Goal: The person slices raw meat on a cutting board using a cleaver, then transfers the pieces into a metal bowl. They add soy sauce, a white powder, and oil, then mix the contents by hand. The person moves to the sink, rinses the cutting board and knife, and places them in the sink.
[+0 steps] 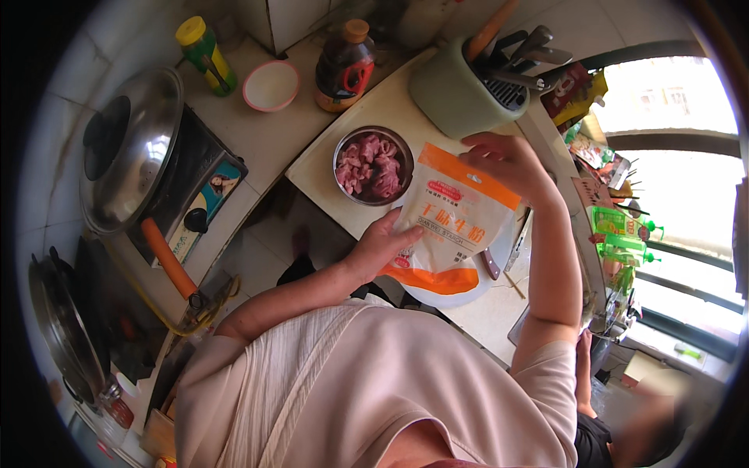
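My left hand (386, 243) grips the lower left side of a white and orange starch packet (447, 225), thumb on its printed front. At the packet's upper right edge is my right hand (503, 161), its fingers bent; whether they pinch the edge I cannot tell. Directly left of the packet, a steel bowl (344, 196) holds pieces of raw meat (374, 165). Partly hidden under the packet lie a round pale board or plate (445, 299) and a knife with a brown riveted handle (490, 264).
A green knife holder (450, 96) stands behind the bowl, near a dark sauce bottle (345, 67) and a small pink-rimmed bowl (271, 86). Leftward, a lidded wok (131, 152) with an orange handle (169, 257) sits on a cooker. Another person (594, 433) is at lower right.
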`<move>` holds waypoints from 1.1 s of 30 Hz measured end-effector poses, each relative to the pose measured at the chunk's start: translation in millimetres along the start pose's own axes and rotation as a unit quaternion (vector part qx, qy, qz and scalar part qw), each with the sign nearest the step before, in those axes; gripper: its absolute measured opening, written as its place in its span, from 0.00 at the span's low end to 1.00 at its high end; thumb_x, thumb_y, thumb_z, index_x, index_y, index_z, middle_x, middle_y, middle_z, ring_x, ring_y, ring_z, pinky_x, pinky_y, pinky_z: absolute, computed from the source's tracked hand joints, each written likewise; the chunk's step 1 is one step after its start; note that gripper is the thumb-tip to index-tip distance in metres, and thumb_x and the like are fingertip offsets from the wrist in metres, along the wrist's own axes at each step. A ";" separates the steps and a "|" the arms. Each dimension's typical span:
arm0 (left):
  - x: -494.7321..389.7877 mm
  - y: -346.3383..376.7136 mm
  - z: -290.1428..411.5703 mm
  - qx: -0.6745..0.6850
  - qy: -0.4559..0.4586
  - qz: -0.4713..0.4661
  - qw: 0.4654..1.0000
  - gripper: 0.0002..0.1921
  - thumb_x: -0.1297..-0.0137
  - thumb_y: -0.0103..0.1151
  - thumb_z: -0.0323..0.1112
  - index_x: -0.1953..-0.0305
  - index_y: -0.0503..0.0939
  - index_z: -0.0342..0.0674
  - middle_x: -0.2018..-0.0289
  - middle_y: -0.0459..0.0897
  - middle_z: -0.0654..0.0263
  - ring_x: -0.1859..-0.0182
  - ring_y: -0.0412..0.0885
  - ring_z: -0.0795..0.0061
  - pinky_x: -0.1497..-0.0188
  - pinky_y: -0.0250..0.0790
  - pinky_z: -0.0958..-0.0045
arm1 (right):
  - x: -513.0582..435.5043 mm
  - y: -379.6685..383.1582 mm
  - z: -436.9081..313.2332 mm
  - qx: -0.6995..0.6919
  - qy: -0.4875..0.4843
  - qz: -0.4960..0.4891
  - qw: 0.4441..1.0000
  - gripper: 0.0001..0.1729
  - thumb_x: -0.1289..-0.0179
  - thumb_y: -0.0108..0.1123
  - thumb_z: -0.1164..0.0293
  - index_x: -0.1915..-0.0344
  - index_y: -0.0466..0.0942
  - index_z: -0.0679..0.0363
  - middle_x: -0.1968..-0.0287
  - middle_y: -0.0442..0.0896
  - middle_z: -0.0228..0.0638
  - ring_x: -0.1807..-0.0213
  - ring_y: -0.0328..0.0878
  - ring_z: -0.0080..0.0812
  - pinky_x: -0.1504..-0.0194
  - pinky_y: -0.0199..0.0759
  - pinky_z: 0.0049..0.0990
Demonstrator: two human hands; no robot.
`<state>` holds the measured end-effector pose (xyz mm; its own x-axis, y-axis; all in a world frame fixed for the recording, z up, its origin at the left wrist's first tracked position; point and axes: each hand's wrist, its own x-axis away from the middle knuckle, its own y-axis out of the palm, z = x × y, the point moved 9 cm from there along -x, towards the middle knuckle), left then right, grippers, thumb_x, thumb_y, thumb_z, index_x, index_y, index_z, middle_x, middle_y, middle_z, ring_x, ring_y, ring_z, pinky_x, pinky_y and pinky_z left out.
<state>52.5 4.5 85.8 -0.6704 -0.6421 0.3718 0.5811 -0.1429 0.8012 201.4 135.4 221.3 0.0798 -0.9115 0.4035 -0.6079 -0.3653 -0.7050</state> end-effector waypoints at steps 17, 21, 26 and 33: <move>12.1 5.8 26.1 0.051 -0.010 -0.043 0.998 0.24 0.32 0.61 0.39 0.38 0.67 0.43 0.53 0.79 0.72 0.64 0.74 0.92 0.69 0.67 0.87 | -97.8 82.4 -17.8 0.067 0.026 -0.165 0.984 0.17 0.50 0.66 0.60 0.70 0.84 0.64 0.74 0.83 0.35 0.70 0.78 0.28 0.65 0.72 0.29; 9.6 2.2 20.8 0.092 -0.036 -0.041 0.994 0.23 0.30 0.60 0.40 0.37 0.69 0.42 0.57 0.80 0.76 0.70 0.69 0.96 0.72 0.62 0.89 | -108.5 88.8 -15.1 0.077 0.029 -0.177 0.981 0.17 0.53 0.66 0.59 0.70 0.84 0.63 0.74 0.83 0.35 0.70 0.78 0.29 0.63 0.72 0.29; 12.7 8.1 29.0 0.128 0.001 -0.014 0.992 0.20 0.29 0.59 0.39 0.39 0.71 0.43 0.60 0.80 0.77 0.73 0.66 0.97 0.73 0.62 0.89 | -113.6 92.1 -13.5 0.079 0.035 -0.176 0.981 0.19 0.54 0.66 0.57 0.70 0.84 0.63 0.73 0.84 0.35 0.68 0.79 0.30 0.60 0.72 0.29; 19.7 5.9 27.6 0.120 -0.054 0.000 0.991 0.19 0.30 0.59 0.38 0.40 0.71 0.44 0.60 0.80 0.78 0.75 0.62 0.96 0.75 0.58 0.89 | -112.4 99.4 -16.2 0.079 0.029 -0.178 0.981 0.19 0.52 0.68 0.59 0.67 0.84 0.63 0.71 0.84 0.35 0.67 0.79 0.28 0.60 0.72 0.27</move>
<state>30.0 11.8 110.8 -0.7235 -0.5556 0.4097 0.4631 0.0495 0.8849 119.2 204.6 115.3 0.2167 -0.7110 0.6690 -0.4201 -0.6865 -0.5935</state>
